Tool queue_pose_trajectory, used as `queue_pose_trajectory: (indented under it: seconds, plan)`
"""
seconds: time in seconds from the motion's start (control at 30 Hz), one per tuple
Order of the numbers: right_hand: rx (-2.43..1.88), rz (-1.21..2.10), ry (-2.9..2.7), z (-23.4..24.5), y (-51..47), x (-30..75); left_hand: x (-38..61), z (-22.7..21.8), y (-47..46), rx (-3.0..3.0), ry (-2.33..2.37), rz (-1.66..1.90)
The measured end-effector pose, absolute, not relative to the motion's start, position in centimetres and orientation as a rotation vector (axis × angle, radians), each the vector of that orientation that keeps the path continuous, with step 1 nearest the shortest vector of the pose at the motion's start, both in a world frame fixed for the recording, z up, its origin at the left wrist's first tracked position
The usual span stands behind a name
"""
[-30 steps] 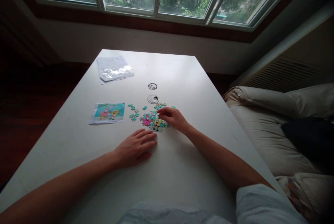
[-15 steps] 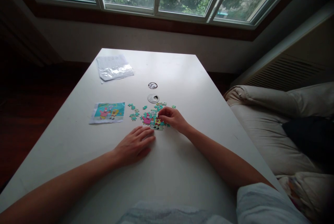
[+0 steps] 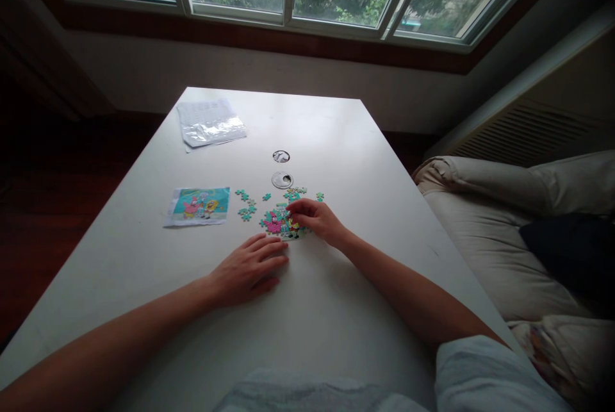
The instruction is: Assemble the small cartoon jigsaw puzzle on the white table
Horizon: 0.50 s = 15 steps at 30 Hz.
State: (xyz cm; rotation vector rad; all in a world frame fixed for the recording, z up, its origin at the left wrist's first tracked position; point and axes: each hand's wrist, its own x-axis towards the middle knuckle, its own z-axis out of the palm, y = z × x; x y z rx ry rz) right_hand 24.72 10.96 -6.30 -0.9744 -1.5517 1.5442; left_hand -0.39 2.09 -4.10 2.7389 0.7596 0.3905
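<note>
A partly joined jigsaw puzzle [image 3: 275, 223] with a pink starfish and a yellow square cartoon figure lies on the white table. My left hand [image 3: 252, 266] rests flat beside its near edge, fingers stretched out, the fingertips at the border. Over the puzzle's right side is my right hand [image 3: 317, 218], thumb and fingers pinched together at the upper middle. Whatever is between those fingertips is too small to make out, and the hand covers part of the puzzle. Loose teal puzzle pieces [image 3: 246, 214] are scattered to the left, and more pieces [image 3: 295, 193] lie just beyond.
Left of the puzzle lies a printed reference picture [image 3: 202, 206] of the same characters. Papers in a clear plastic sleeve [image 3: 211, 123] sit at the table's far left. Two round openings [image 3: 282, 179] are set in the white table [image 3: 336, 143]. A beige sofa [image 3: 461, 220] stands at the right.
The joined puzzle has shifted slightly to the right, and my left hand has slid a little the same way. My right fingertips have moved slightly up and left.
</note>
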Motion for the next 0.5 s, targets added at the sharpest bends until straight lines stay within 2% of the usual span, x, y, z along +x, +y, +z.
queue_pose_trajectory:
  seconds: [0.3,0.5]
  plan:
    - [-0.917,0.923,-2.147,-4.9,9.7,24.0,-0.5,-3.9,2.3,2.701,1.154,0.545]
    - [-0.871,0.779,-2.301,-5.0,9.1,22.9,-0.4,-3.3,2.4,2.745,1.344,0.479]
